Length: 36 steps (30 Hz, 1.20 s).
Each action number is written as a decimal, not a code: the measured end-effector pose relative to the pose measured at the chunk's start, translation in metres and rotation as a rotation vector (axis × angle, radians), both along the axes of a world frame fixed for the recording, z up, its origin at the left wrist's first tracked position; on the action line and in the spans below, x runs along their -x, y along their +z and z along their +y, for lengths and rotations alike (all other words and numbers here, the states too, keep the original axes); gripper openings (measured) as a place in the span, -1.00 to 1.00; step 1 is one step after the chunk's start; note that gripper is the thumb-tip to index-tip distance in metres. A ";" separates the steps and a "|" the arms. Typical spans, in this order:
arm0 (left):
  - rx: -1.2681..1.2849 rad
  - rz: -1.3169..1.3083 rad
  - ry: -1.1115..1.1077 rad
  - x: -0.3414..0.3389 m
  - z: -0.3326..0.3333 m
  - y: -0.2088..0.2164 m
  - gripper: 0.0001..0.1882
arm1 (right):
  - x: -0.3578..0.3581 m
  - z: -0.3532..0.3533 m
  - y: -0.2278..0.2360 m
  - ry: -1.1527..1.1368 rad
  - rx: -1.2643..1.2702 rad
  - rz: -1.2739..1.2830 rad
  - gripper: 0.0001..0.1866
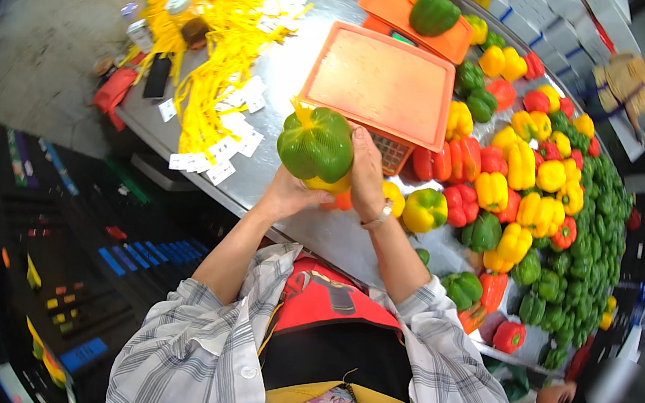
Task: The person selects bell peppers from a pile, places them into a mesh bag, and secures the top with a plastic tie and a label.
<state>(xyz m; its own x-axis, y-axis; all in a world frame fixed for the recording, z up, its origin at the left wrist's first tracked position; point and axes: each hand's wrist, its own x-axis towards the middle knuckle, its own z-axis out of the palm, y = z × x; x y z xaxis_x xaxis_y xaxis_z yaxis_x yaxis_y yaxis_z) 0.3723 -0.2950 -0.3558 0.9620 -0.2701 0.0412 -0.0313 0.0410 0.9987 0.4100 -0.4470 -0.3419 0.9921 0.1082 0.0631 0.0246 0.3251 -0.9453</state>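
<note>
Between my two hands is a netted pack of bell peppers (316, 144), upright in fine yellow mesh. A green pepper is on top, with yellow and a bit of red showing below it. My left hand (290, 195) cups the pack from below on its left side, fingers partly hidden behind it. My right hand (368, 171) presses against its right side, fingers pointing up and thumb hidden. Just beyond the pack stands a weighing scale with an orange tray (384, 82) on top. Near my right wrist lies a yellow-green bell pepper (425, 210).
Yellow net bags (219, 30) with white tags cover the table's left, beside a black phone (158, 77). Loose red and yellow peppers (521, 165) and a green pepper heap (598, 232) fill the right. Behind is a second orange tray (383, 2). Other people (623, 83) work nearby.
</note>
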 end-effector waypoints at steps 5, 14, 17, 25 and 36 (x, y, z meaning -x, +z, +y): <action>0.375 -0.129 0.290 0.045 0.017 0.104 -0.25 | -0.004 0.007 0.121 0.495 -0.246 -0.139 -0.61; 0.019 -0.845 1.014 0.247 0.111 0.351 -0.35 | 0.023 0.080 0.162 0.852 -0.186 -0.244 -0.82; -0.165 -0.722 1.252 0.329 0.159 0.415 -0.41 | 0.052 0.105 0.169 1.041 -0.149 -0.246 -0.84; 0.149 -0.062 1.862 0.491 0.333 0.366 -0.18 | 0.087 0.167 0.211 1.199 -0.059 -0.452 -0.88; 0.416 0.939 1.763 0.589 0.397 0.235 -0.31 | 0.156 0.302 0.253 0.899 -0.054 -1.265 -0.90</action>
